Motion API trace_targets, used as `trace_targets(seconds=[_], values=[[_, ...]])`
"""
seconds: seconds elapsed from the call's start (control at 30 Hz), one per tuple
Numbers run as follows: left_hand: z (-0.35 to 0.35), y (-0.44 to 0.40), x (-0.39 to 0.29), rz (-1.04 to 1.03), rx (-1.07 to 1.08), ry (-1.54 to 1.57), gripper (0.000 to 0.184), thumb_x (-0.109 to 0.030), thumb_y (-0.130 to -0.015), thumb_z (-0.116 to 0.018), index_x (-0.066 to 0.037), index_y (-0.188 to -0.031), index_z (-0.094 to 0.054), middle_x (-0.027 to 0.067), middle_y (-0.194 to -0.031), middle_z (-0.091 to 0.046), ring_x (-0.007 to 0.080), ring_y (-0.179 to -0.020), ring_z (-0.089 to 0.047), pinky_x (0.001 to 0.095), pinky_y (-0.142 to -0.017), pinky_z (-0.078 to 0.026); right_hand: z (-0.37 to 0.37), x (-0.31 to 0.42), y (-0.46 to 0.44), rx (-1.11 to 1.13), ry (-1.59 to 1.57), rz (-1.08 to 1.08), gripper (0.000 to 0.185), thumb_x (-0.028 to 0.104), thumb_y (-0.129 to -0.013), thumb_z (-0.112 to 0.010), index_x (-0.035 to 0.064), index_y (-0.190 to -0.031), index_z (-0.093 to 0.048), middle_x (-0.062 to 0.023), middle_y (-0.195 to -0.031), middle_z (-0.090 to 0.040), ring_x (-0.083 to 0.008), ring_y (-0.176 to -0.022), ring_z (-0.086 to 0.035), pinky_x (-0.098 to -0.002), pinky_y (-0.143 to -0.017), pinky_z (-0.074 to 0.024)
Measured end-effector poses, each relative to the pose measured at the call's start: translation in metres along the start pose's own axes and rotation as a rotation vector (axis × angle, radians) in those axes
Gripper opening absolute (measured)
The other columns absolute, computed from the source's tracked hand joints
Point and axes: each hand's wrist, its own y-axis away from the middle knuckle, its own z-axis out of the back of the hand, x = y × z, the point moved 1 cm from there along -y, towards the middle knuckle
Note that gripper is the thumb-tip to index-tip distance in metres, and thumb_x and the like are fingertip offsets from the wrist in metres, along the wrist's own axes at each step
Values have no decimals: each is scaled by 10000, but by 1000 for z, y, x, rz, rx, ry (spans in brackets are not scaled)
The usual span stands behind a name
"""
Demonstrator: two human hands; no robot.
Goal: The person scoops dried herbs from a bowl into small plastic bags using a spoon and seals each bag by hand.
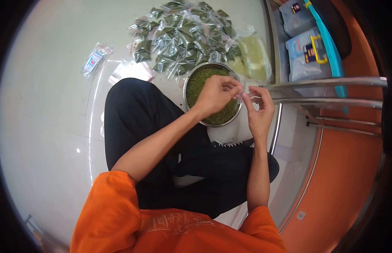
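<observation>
Clear plastic, thin and hard to make out, hung between two hands just above and right of the frame's centre: a small bag point(241, 97), as best the blur allowed. It lay off the fingertips of the left hand point(216, 96), to the right, over the right part of a metal bowl point(213, 125); its longer side seemed to run up and down the frame. The left hand reached across the bowl and was the nearer to the green shreds point(199, 83) inside; the right hand point(260, 110) stood just beyond the right rim. Left thumb and forefinger were pinched on the bag's left edge, and the right thumb and fingers seemed to pinch the opposite side. Whether its mouth was parted could not be told. The bag looked colourless, with a faint shine. At the upper centre, a heap of packets point(183, 33) with dark green contents lay on the pale floor point(48, 105).
</observation>
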Motion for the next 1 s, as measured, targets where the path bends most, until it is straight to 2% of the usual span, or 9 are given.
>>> trace_targets(seconds=[0.03, 0.07, 0.17, 0.47, 0.53, 0.63, 0.7, 0.77, 1.0], values=[[-1, 1, -4, 4, 17, -16, 182, -88, -942, -680, 73, -1027, -698, 87, -892, -717, 119, -804, -679, 257, -741, -544, 2, 10, -1, 53, 96, 139, 215, 25, -838, -765, -19, -1043, -720, -83, -908, -684, -150, -821, -664, -274, -717, -510], [-2, 3, -8, -13, 33, -7, 182, -94, -940, -688, 66, -1027, -701, 86, -903, -718, 116, -813, -678, 255, -749, -544, 2, 19, 1, 87, 54, 148, 239, 19, -812, -773, -15, -1043, -720, -105, -912, -687, -165, -797, -665, -278, -696, -511], [-1, 8, -6, -17, 78, -7, 182, -103, -930, -715, 54, -1023, -707, 86, -930, -720, 109, -838, -676, 250, -778, -542, 9, 29, 9, 86, 134, 152, 234, 10, -815, -767, -21, -1044, -728, -105, -916, -702, -157, -774, -664, -277, -686, -512], [-4, 13, -17, -131, 121, -117, 155, -96, -929, -720, 31, -1017, -709, 58, -954, -714, 95, -876, -662, 250, -830, -535, 20, 20, 10, 81, -42, 51, 115, 27, -882, -703, -46, -965, -737, -115, -853, -714, -141, -694, -633, -278, -671, -500], [-7, 14, -18, -202, 69, -264, 151, -103, -942, -707, 39, -988, -685, 54, -943, -706, 93, -860, -660, 256, -802, -543, 17, 20, 9, 90, -7, 43, 110, 25, -887, -693, -48, -960, -730, -117, -843, -707, -149, -684, -634, -286, -661, -497], [-10, 14, -14, -146, 88, -321, 151, -110, -953, -694, 37, -947, -660, 48, -923, -697, 91, -838, -660, 263, -758, -547, 7, 20, 11, 28, 82, 135, 100, 19, -890, -678, -51, -956, -707, -122, -819, -679, -189, -659, -636, -310, -640, -492], [-9, 14, -16, -199, 88, -356, 187, -145, -969, -674, 30, -914, -644, 75, -849, -696, 112, -756, -670, 280, -699, -543, 2, 21, 12, 3, 101, 203, 97, 10, -893, -661, -49, -965, -688, -123, -809, -657, -228, -650, -639, -329, -625, -492], [-7, 15, -23, -239, 127, -581, 212, -168, -992, -629, 30, -919, -638, 100, -740, -669, 156, -681, -674, 297, -645, -521, 0, 19, 11, 3, 107, 201, 95, 9, -893, -660, -50, -963, -684, -123, -812, -656, -229, -649, -639, -332, -620, -493], [-5, 9, -7, -387, 148, -623, 233, -154, -1010, -546, 30, -900, -637, 149, -647, -614, 251, -542, -589, 357, -535, -437, 2, 18, 11, 37, 166, 218, 70, 0, -893, -647, -43, -944, -666, -143, -813, -640, -281, -660, -644, -371, -606, -498]])
